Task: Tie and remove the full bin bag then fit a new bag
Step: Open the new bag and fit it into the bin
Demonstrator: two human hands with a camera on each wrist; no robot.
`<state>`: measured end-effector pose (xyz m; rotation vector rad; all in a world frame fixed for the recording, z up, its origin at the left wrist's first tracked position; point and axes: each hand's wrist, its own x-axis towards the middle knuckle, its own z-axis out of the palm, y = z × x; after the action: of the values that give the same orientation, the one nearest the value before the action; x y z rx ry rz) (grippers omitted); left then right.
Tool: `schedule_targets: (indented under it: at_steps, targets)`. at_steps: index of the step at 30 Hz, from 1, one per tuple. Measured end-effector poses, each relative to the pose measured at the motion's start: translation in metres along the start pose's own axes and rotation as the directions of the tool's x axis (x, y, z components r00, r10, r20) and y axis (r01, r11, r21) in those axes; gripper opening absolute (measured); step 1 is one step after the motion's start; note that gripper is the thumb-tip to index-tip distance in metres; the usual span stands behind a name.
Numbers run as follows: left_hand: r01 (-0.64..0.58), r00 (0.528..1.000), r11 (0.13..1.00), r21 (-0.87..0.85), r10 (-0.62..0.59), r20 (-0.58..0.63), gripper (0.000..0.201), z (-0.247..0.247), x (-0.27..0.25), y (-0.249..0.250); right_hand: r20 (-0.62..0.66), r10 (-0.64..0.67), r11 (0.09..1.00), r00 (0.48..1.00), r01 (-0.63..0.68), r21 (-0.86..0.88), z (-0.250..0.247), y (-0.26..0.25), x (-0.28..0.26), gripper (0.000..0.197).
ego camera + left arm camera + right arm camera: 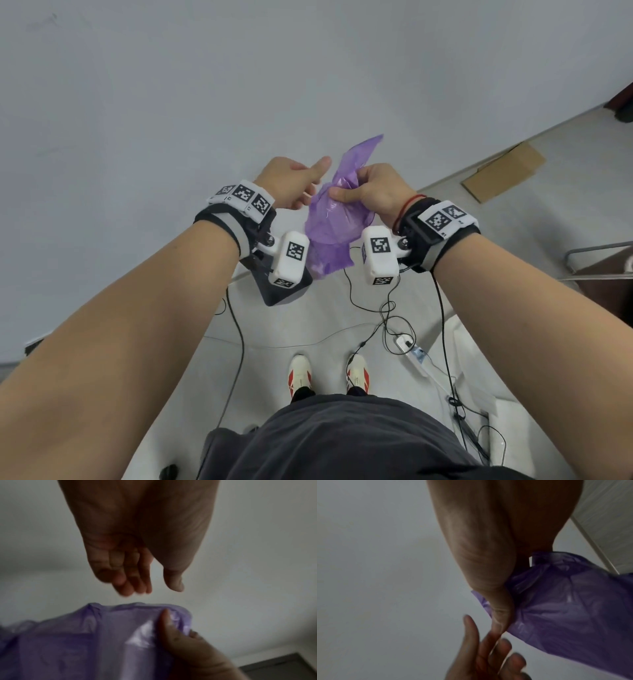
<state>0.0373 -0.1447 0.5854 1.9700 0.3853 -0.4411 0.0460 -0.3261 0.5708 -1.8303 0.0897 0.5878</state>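
Note:
A thin, crumpled purple bin bag [337,212] hangs in mid air at chest height in front of me. My right hand [370,192] pinches its upper part between thumb and curled fingers; the right wrist view shows the thumb [500,615] pressed against the purple bin bag [570,608]. My left hand [294,181] is just left of the bag, fingers relaxed and thumb out, holding nothing. In the left wrist view the left hand's fingers [132,582] hover above the purple bin bag [85,642], apart from it. The bin is mostly hidden behind my left wrist camera.
A dark object [287,291], partly hidden, stands on the floor below my left wrist. Cables [390,315] and a power strip [406,344] lie on the floor by my shoes [299,373]. A flat cardboard piece [503,171] lies at the right. A plain wall [171,102] is ahead.

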Motion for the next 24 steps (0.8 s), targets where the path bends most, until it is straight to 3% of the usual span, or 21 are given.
schedule_targets:
  at_steps: [2, 4, 8, 12, 18, 22, 24]
  targets:
    - [0.04, 0.991, 0.994, -0.104, -0.026, 0.132, 0.049, 0.006, -0.007, 0.007, 0.012, -0.021, 0.999, 1.0, 0.021, -0.035, 0.004, 0.0, 0.0, 0.037]
    - [0.02, 0.982, 0.992, -0.126, 0.004, 0.187, 0.035, 0.01, -0.008, 0.007, 0.065, -0.023, 0.998, 0.998, 0.028, -0.065, 0.006, -0.002, -0.003, 0.039]
    - [0.02, 0.996, 0.988, -0.156, -0.005, 0.095, 0.008, 0.009, -0.003, 0.001, 0.164, 0.025, 0.995, 0.986, -0.041, 0.095, 0.003, -0.001, -0.01, 0.035]
    - [0.029, 0.993, 0.982, -0.187, -0.007, 0.119, 0.016, 0.01, -0.002, -0.003, 0.166, 0.019, 0.99, 0.986, -0.042, 0.131, -0.001, 0.003, -0.012, 0.031]
    - [-0.126, 0.982, 0.991, 0.039, 0.119, 0.145, 0.027, 0.012, -0.006, -0.001, 0.215, 0.074, 0.971, 0.974, -0.119, 0.207, -0.004, -0.004, -0.017, 0.052]
    - [-0.158, 0.982, 0.979, 0.125, 0.142, 0.128, 0.017, 0.009, -0.006, -0.004, 0.164, 0.052, 0.98, 0.985, -0.082, 0.182, -0.006, 0.0, -0.014, 0.029]
    - [-0.135, 0.987, 0.984, 0.114, 0.122, 0.107, 0.02, 0.009, -0.007, -0.003, 0.1, 0.038, 0.983, 0.994, -0.055, 0.174, -0.005, 0.003, -0.016, 0.029]
